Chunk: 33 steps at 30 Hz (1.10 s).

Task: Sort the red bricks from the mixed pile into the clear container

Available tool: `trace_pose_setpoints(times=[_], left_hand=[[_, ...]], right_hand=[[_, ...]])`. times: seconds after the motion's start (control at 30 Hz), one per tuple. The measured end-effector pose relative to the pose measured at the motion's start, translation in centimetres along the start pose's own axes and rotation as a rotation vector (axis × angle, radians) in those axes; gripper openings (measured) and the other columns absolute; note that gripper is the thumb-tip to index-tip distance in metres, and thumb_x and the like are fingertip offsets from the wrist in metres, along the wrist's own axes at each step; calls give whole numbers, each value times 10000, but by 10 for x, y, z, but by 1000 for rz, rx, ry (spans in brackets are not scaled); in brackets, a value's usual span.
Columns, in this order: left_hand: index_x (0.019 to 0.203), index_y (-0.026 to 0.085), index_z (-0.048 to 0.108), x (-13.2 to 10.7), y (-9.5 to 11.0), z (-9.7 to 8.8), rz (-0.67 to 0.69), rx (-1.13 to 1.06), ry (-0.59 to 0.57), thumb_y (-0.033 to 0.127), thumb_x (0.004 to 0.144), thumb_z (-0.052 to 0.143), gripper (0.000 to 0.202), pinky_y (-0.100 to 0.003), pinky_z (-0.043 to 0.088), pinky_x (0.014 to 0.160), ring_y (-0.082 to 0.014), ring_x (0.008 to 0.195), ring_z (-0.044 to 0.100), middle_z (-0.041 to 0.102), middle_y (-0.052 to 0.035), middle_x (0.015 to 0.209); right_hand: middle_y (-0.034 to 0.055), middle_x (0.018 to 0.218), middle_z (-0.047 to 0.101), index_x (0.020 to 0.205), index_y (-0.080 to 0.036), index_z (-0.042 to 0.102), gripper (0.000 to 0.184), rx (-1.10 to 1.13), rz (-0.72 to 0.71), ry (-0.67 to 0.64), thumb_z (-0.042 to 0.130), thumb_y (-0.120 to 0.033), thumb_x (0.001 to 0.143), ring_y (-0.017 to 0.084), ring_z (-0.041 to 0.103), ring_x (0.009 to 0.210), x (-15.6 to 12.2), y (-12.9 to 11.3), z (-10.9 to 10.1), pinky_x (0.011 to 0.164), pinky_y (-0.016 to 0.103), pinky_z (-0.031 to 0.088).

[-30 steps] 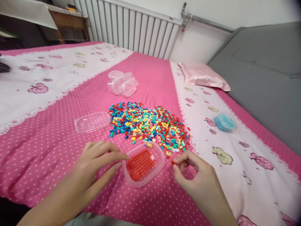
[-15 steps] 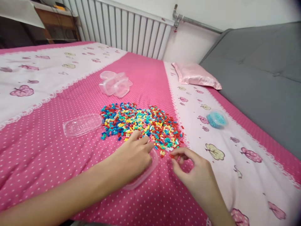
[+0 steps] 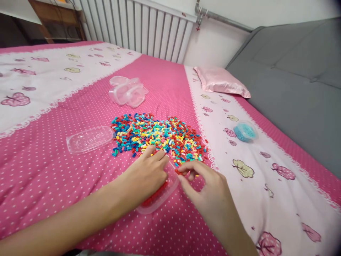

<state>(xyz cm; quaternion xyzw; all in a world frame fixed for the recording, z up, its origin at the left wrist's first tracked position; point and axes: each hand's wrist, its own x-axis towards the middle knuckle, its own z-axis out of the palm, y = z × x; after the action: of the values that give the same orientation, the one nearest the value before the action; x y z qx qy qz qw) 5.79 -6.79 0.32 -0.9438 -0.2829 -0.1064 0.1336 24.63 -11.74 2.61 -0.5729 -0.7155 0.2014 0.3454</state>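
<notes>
A wide pile of small plastic bricks (image 3: 154,133) in mixed colours lies on the bed. My left hand (image 3: 150,169) is at the near edge of the pile, over a clear plastic container (image 3: 156,208); its fingers curl down and their tips are hidden, so what they hold does not show. Red bricks (image 3: 153,196) lie inside that container, partly covered by my left hand. Beside its right rim, my right hand (image 3: 206,186) pinches a small red brick (image 3: 179,171) between thumb and forefinger.
A clear lid (image 3: 90,139) lies left of the pile. Several clear containers or lids (image 3: 129,91) are heaped behind it. A container of light-blue pieces (image 3: 245,131) stands at the right. A pink pillow (image 3: 221,82) rests near the grey headboard (image 3: 287,64).
My right hand has moved left with the red brick, from beside the pile to the container's rim. My left hand has shifted slightly left, and more red bricks show in the container.
</notes>
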Motion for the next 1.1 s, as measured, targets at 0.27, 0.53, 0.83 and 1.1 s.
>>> trace_pose_setpoints(times=[0.27,0.53,0.83,1.1], left_hand=[[714,244,747,-5,-4,4,-2,-13,-6,309,768,884,162,-427,273,849,-246,874,518,629,-24,813],[722,248,749,-6,-5,3,-20,10,-35,268,785,867,136,-443,283,883,-262,915,514,617,-34,827],[720,234,740,-5,-2,2,-22,-2,-67,295,819,843,155,-433,297,889,-243,918,529,639,-32,852],[723,247,748,-5,-6,2,10,-25,-29,307,774,881,155,-426,288,891,-239,898,530,643,-21,834]], right_hand=[[-40,771,721,858,-231,717,117,-26,16,5,648,-140,833,150,636,680,-1,4,-3,689,289,486],[-36,784,727,846,-227,711,137,-21,3,-2,662,-100,827,144,646,688,-3,4,0,677,269,486],[-41,787,732,847,-227,719,128,-44,-2,12,680,-107,823,140,647,693,-2,4,0,686,270,490],[-43,785,735,845,-234,720,144,-51,-11,7,691,-95,818,144,648,684,-3,4,1,669,269,490]])
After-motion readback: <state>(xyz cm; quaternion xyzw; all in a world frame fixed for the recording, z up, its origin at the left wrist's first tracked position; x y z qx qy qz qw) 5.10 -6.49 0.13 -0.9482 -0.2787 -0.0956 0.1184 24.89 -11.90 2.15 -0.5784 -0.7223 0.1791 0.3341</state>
